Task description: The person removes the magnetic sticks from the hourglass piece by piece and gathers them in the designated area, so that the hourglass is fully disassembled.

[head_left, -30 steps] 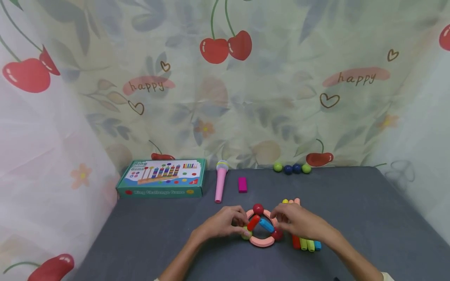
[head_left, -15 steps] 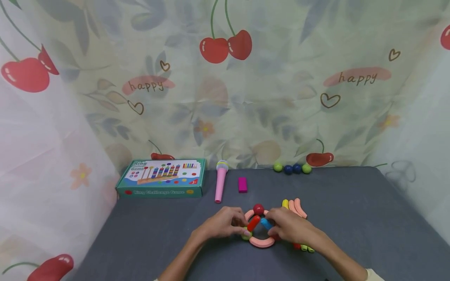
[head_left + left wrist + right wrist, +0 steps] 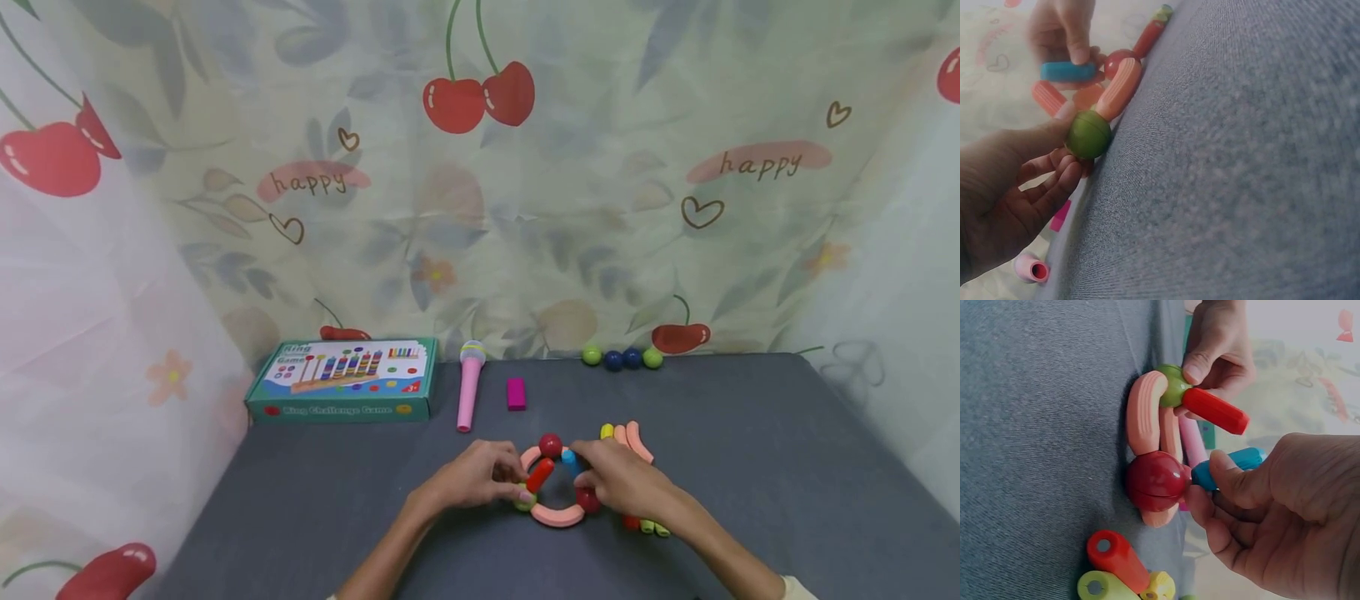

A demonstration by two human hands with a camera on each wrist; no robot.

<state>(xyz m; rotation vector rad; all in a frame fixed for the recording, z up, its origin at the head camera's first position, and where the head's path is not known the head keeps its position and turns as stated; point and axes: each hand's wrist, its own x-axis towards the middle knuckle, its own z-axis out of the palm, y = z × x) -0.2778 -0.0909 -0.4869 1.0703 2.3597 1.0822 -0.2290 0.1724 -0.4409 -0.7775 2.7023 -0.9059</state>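
Observation:
A ring of curved peach sticks [image 3: 557, 516] and balls lies flat on the dark table. My left hand [image 3: 480, 475] holds the green ball [image 3: 1089, 134] at the ring's left between thumb and fingers. From that ball a red stick [image 3: 1216, 411] rises at a slant. With thumb and fingertips, my right hand [image 3: 630, 481] pinches a blue stick [image 3: 1244, 459], whose lower end meets a dark red ball [image 3: 1155, 481] at the ring's right. Another dark red ball [image 3: 551, 445] sits at the far side. The right hand hides part of the ring.
Several loose sticks, among them a red stick [image 3: 1116, 559] and a lime stick [image 3: 1102, 586], lie right of the ring. Behind stand a game box [image 3: 341, 382], a pink microphone [image 3: 468, 387], a magenta block [image 3: 516, 394] and a row of balls [image 3: 632, 358].
My right hand has moved left and taken hold of the blue stick, which now stands more upright, its top away from the red stick. The left hand stays on the green ball.

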